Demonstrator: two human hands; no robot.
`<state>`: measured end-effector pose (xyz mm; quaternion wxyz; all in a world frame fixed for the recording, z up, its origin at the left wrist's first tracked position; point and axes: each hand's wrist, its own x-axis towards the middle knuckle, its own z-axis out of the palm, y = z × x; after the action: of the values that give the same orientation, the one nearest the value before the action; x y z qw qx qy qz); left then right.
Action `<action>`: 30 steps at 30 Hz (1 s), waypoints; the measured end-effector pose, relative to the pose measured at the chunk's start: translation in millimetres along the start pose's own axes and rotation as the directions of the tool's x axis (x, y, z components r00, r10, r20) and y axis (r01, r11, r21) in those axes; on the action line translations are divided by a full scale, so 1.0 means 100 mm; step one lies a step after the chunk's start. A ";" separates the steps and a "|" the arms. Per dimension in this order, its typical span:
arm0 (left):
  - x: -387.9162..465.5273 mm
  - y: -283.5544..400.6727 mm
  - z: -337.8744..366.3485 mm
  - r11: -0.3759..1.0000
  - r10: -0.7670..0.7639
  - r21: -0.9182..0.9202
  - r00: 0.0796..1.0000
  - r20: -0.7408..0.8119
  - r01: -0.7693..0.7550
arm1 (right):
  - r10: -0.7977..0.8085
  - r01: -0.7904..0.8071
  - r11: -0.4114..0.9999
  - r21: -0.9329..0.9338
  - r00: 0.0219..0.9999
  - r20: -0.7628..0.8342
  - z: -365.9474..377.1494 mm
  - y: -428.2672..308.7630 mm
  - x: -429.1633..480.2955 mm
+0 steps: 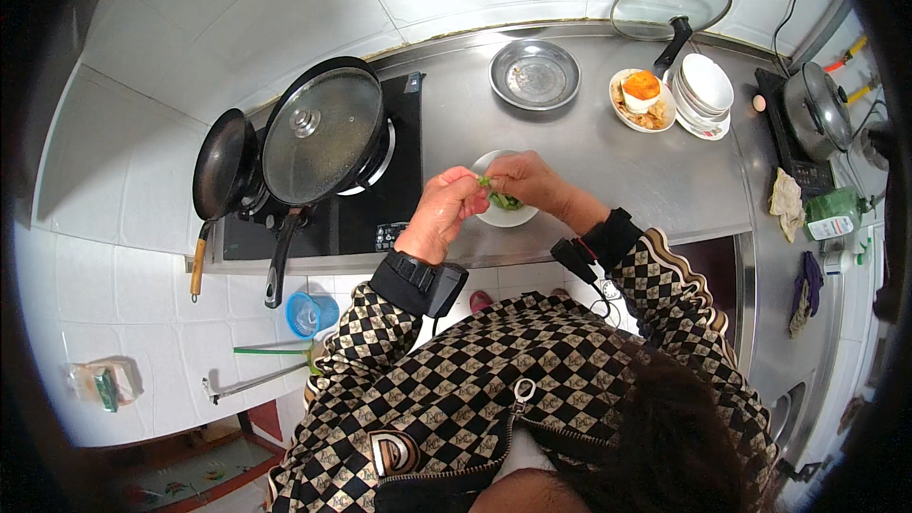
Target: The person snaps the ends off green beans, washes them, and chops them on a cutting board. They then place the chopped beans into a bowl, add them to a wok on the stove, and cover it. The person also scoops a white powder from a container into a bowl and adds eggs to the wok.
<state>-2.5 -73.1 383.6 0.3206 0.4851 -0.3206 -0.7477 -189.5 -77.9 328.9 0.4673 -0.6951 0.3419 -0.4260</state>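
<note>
Both my hands meet over a white plate (514, 219) on the steel counter. My left hand (443, 208) pinches a small piece of green leafy vegetable (484, 182) between thumb and fingers. On the other side my right hand (531, 182) grips the same piece, its fingertips close against the left ones. More torn green leaves (506, 202) lie on the plate just below the fingers. The far part of the plate is partly hidden behind my right hand.
Left, a lidded frying pan (324, 135) and a smaller wok (224, 164) sit on the gas stove (406, 206), handles past the edge. Behind are a metal dish (536, 75), a food bowl (630, 114), stacked bowls (707, 85) and a glass lid (641, 3). An egg (759, 103) lies right.
</note>
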 end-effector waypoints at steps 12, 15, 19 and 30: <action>0.00 -0.20 0.02 0.981 0.028 0.192 0.995 -0.093 -0.009 | 0.349 -0.161 0.785 0.598 0.912 -0.214 0.02 -0.08 0.06; -0.12 -0.28 -0.15 0.993 0.009 0.120 0.995 -0.102 0.003 | 0.227 -0.114 0.927 0.357 0.929 -0.292 -0.08 -0.11 0.07; -0.44 -0.39 -0.63 0.996 0.055 0.081 0.984 -0.168 -0.042 | 0.062 -0.129 0.893 -0.431 0.984 -0.166 -0.18 -0.02 -0.07; -1.90 -1.45 -2.51 0.968 -0.198 -0.018 0.716 -0.669 0.251 | 0.197 -0.279 0.909 -0.310 0.942 -0.273 -0.54 0.73 -0.73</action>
<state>268.4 120.3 286.0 0.3024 0.7664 -0.1515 -0.5462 -273.7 -57.2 251.4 0.3436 -0.6633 0.5466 -0.3784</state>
